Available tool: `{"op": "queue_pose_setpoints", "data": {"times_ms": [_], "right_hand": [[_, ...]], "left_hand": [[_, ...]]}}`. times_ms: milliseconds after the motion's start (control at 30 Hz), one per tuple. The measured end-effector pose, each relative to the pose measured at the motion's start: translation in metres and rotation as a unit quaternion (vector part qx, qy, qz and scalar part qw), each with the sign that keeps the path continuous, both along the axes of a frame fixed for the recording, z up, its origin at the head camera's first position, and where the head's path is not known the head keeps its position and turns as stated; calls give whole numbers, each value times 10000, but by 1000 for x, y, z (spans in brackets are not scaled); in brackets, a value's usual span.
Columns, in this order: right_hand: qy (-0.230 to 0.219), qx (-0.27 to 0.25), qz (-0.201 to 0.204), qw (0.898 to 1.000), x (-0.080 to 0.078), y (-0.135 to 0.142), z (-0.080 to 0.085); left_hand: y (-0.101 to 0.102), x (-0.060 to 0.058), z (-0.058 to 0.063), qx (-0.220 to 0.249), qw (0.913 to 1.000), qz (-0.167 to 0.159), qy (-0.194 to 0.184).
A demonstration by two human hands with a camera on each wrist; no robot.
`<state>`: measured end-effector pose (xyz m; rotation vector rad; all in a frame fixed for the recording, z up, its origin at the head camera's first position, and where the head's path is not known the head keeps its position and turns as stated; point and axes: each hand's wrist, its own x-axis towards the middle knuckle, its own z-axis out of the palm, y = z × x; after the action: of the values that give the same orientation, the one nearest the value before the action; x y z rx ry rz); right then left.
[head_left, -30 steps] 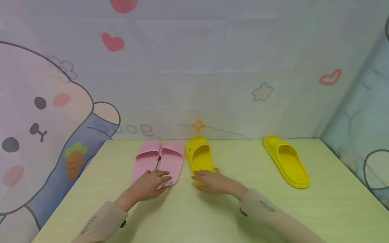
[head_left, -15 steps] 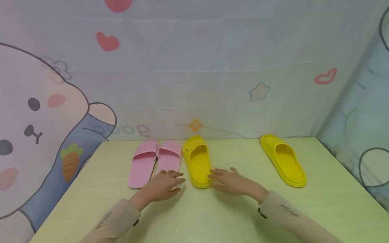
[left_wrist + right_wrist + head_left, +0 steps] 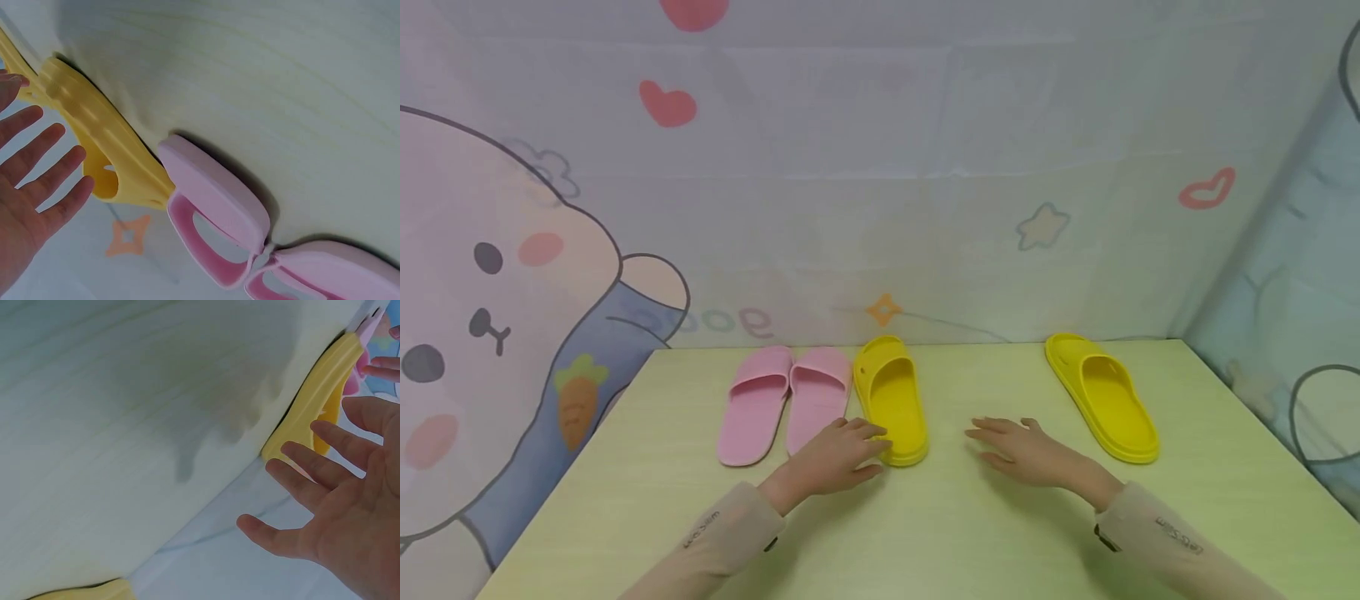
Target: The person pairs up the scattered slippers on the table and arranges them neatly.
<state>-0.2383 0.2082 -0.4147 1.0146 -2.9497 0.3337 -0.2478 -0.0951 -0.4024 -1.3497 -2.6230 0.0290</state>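
Note:
Two pink slippers, a left one (image 3: 752,421) and a right one (image 3: 814,400), lie side by side at the back of the table. Beside them sits a yellow slipper (image 3: 897,404), toe toward the backdrop. Another yellow slipper (image 3: 1108,404) lies apart on the right, slanted. My left hand (image 3: 835,458) hovers by the heel of the middle yellow slipper, fingers spread and holding nothing; it hides part of a pink heel. My right hand (image 3: 1026,450) hangs above the table between the two yellow slippers, its fingers (image 3: 300,481) spread, with nothing in them.
A pale table (image 3: 955,533) ends at a printed cloth backdrop (image 3: 865,208) with a cartoon animal (image 3: 497,292) on the left. A second cloth side (image 3: 1292,333) closes off the right.
Both hands have moved right: the left from the pink slippers to the middle yellow slipper, the right away from that slipper into the gap. The slippers stay put; the view shifts slightly.

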Motion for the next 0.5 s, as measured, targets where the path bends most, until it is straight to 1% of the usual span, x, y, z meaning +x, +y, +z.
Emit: {"op": "queue_pose_setpoints", "data": {"times_ms": [267, 400, 500], "right_hand": [[438, 27, -394, 9983, 0, 30, -2], [608, 16, -642, 9961, 3, 48, 1], [594, 2, -852, 9946, 6, 62, 4]], "left_hand": [[14, -3, -9, -4, 9989, -245, 396], [21, -3, -10, -117, 9991, -161, 376], [25, -3, -11, -230, 9992, -77, 328]]}}
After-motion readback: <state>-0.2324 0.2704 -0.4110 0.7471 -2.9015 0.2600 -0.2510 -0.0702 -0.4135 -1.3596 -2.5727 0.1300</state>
